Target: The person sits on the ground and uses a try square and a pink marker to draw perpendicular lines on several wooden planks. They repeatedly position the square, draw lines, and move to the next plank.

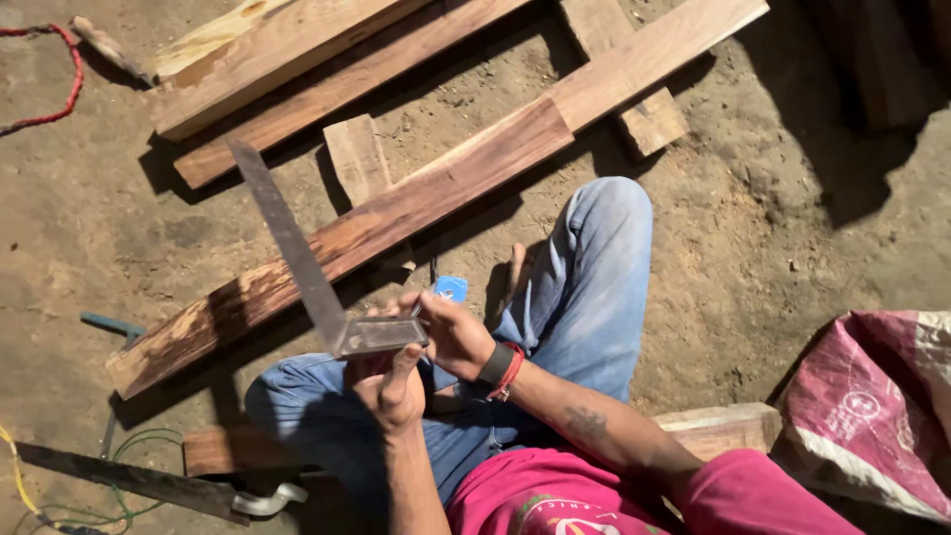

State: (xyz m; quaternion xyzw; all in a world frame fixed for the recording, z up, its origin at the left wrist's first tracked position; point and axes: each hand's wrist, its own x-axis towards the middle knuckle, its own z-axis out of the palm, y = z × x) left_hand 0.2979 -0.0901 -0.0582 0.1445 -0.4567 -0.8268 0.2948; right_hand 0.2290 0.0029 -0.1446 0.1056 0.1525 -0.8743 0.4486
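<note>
The person sits on the dirt floor with both hands raised over the knees, gripping a metal try square (327, 287). The left hand (391, 388) closes on the thick stock from below; the right hand (451, 332) pinches the stock's end from the right side. The thin blade runs up and to the left, away from the hands, its tip crossing over the long plank (436, 193) that lies diagonally just beyond the knees. Both hands sit equally close.
</note>
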